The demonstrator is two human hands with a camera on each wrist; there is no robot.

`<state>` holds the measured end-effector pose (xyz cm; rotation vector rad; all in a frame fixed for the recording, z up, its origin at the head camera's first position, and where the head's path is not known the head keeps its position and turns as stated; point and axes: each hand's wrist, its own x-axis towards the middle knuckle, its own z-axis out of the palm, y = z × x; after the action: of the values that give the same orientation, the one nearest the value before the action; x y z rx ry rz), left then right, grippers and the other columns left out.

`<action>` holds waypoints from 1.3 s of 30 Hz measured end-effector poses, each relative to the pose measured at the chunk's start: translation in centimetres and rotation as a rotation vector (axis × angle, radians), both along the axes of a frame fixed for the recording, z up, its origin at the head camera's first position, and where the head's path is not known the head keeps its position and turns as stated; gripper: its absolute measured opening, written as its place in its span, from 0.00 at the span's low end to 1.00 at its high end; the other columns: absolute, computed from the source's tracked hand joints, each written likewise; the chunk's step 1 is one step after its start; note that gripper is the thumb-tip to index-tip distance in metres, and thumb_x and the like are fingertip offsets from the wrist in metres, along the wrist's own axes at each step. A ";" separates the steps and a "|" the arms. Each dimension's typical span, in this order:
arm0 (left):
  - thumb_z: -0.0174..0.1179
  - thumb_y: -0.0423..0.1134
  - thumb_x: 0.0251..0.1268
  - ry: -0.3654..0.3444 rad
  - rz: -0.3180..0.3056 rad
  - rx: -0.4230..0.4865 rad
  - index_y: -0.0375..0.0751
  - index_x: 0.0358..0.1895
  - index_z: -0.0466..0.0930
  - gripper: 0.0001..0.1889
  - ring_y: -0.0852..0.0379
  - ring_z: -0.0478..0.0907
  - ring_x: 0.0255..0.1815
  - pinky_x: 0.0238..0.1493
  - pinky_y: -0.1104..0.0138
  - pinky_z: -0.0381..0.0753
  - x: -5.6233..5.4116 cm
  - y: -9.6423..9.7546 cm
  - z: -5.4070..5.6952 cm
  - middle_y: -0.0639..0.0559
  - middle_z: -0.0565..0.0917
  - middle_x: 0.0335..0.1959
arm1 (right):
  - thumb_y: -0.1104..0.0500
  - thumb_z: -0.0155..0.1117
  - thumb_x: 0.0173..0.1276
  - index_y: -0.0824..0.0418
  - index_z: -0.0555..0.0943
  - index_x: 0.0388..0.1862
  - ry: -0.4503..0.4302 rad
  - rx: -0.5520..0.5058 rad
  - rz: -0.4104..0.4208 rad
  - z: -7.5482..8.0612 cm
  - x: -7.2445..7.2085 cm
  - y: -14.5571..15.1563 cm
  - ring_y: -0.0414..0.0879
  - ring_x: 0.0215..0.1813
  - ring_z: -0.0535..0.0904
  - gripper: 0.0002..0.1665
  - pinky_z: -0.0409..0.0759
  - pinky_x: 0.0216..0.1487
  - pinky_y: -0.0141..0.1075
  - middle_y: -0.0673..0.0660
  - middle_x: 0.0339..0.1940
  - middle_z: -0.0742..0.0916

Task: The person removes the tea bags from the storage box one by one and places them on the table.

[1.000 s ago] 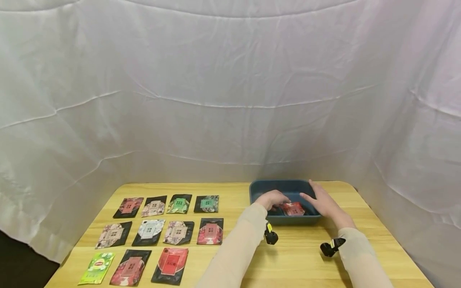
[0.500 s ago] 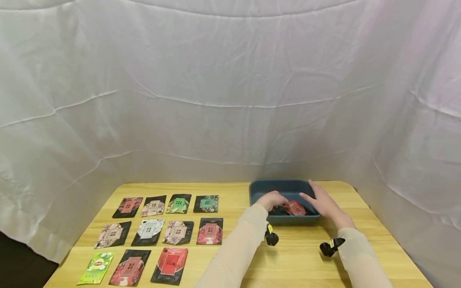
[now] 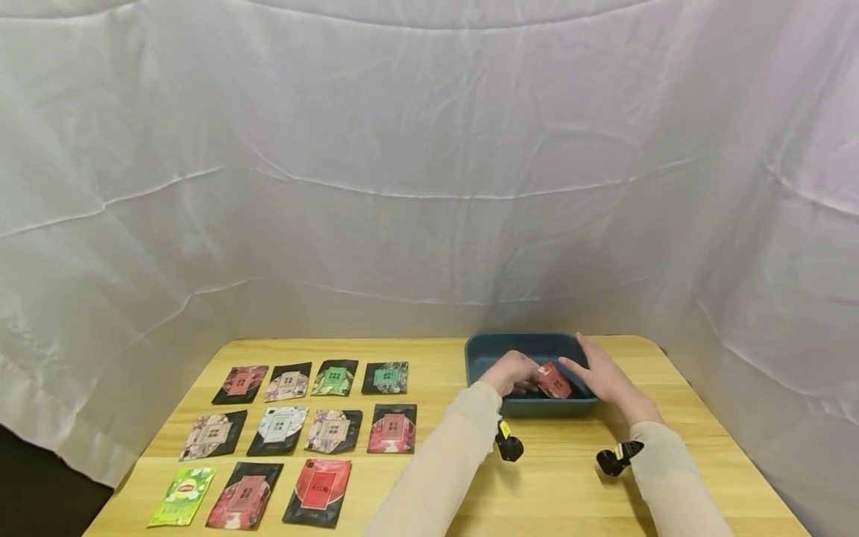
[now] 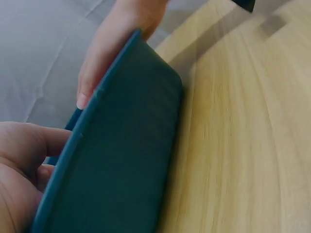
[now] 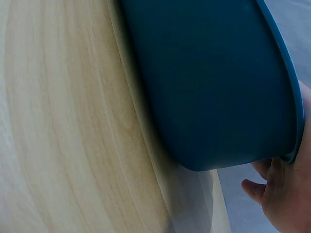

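Observation:
A dark blue plastic bin stands at the back right of the table. My left hand reaches over its front wall, fingers curled. It pinches a red tea sachet, which tilts up inside the bin; the fingertips are partly hidden. My right hand holds the bin's right end, thumb over the rim and fingers along the outside. In the left wrist view, the bin's outer wall hides what lies inside. The right wrist view shows my right hand at the rim's corner.
Left of the bin, several tea sachets lie flat in three rows on the wooden table. Among them are a green-yellow sachet and a red-black sachet. A pale curtain hangs behind the table and at both sides.
In the bin, the red sachet has turned and tipped up beside my left fingers, which have shifted slightly. My right hand and the bin stay in place.

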<state>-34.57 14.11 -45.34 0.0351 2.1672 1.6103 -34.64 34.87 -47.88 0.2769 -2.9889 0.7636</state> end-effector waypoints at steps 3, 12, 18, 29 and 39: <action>0.59 0.28 0.61 0.017 0.004 0.062 0.33 0.40 0.85 0.07 0.50 0.85 0.27 0.28 0.64 0.80 0.1 -0.2 0.2 0.41 0.88 0.32 | 0.34 0.47 0.73 0.72 0.46 0.77 0.001 0.000 0.001 0.1 0.0 -0.1 0.75 0.75 0.49 0.53 0.50 0.72 0.68 0.77 0.76 0.55; 0.61 0.30 0.62 0.058 0.049 0.148 0.36 0.41 0.83 0.06 0.59 0.81 0.23 0.34 0.61 0.86 0.0 -1.9 0.6 0.44 0.87 0.29 | 0.33 0.47 0.72 0.70 0.45 0.78 -0.011 -0.013 -0.005 0.0 0.0 -0.1 0.74 0.75 0.49 0.54 0.50 0.72 0.68 0.77 0.76 0.54; 0.60 0.31 0.62 0.112 0.071 0.203 0.35 0.45 0.82 0.09 0.61 0.82 0.25 0.31 0.66 0.85 0.1 -4.1 0.6 0.44 0.88 0.32 | 0.32 0.46 0.72 0.70 0.44 0.78 -0.015 -0.003 0.001 -0.1 0.1 0.0 0.74 0.76 0.48 0.55 0.48 0.72 0.68 0.76 0.77 0.53; 0.55 0.30 0.66 0.135 0.081 0.301 0.32 0.50 0.79 0.11 0.61 0.78 0.24 0.33 0.68 0.84 0.9 -7.4 2.5 0.50 0.83 0.27 | 0.32 0.46 0.72 0.70 0.44 0.78 -0.013 -0.002 0.004 0.0 0.1 0.0 0.74 0.76 0.48 0.55 0.48 0.73 0.68 0.76 0.77 0.53; 0.54 0.27 0.66 0.073 0.051 0.396 0.30 0.53 0.76 0.14 0.63 0.77 0.24 0.28 0.72 0.80 1.7 -10.1 4.1 0.54 0.80 0.25 | 0.33 0.47 0.73 0.69 0.43 0.78 -0.017 -0.002 0.007 0.0 0.1 0.0 0.74 0.75 0.49 0.54 0.49 0.72 0.68 0.76 0.77 0.54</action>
<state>-32.86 4.06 -41.20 0.1613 1.8785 2.0733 -34.51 34.87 -47.86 0.2821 -3.0038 0.7739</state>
